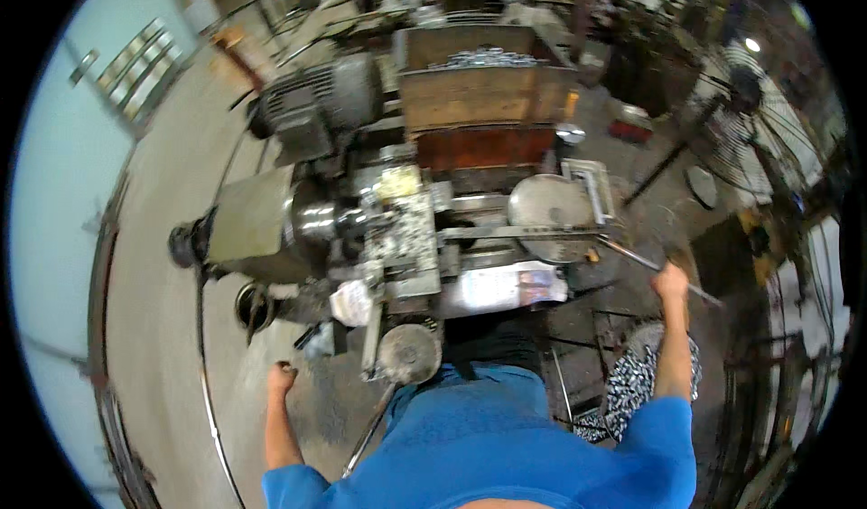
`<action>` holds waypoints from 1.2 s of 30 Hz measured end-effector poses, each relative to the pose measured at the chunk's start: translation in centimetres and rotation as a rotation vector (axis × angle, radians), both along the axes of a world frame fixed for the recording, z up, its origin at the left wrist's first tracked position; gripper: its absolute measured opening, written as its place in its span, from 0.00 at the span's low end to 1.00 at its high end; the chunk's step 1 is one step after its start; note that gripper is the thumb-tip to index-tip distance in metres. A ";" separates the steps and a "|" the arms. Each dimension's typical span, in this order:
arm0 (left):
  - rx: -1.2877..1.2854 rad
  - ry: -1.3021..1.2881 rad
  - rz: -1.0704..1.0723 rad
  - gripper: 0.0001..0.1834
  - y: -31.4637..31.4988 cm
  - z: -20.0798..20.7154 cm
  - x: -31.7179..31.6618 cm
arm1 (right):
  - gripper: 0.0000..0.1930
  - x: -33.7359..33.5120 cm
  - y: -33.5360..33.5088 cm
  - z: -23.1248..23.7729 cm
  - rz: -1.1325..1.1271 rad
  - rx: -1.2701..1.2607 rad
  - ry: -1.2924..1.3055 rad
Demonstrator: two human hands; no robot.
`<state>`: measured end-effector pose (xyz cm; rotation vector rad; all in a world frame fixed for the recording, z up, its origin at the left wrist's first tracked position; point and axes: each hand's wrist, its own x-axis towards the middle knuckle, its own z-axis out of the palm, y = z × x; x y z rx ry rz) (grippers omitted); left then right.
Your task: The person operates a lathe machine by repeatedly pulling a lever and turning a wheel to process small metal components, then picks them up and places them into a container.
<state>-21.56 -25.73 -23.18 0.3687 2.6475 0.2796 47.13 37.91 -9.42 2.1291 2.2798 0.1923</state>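
My right hand is wrapped round a long metal lever that slants out from the right end of the machine. The lever joins a flat metal bar lying across the machine bed, beside a round metal plate. Off the machine's left front, my left hand hangs above the floor with its fingers curled. Something small and dark shows at its fingertips, too blurred to name. Between my arms are the lathe-like machine's spindle housing, its speckled tool slide and a round disc at the front.
Behind the machine stands a wooden box of small metal pieces. A grey motor sits at the back left. A container heaped with small shiny parts is below my right arm. A large fan stands at the right.
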 end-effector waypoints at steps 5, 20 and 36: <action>0.162 -0.203 0.134 0.21 -0.3 1.6 3.5 | 0.10 1.6 -8.9 -2.7 -0.005 0.062 -0.040; 0.203 -0.016 -0.004 0.22 6.5 0.8 0.5 | 0.20 -4.8 -20.5 -0.9 -0.119 -0.123 0.133; -0.169 0.333 0.091 0.23 11.3 -6.3 4.4 | 0.15 0.9 6.1 -4.2 0.090 0.239 -0.141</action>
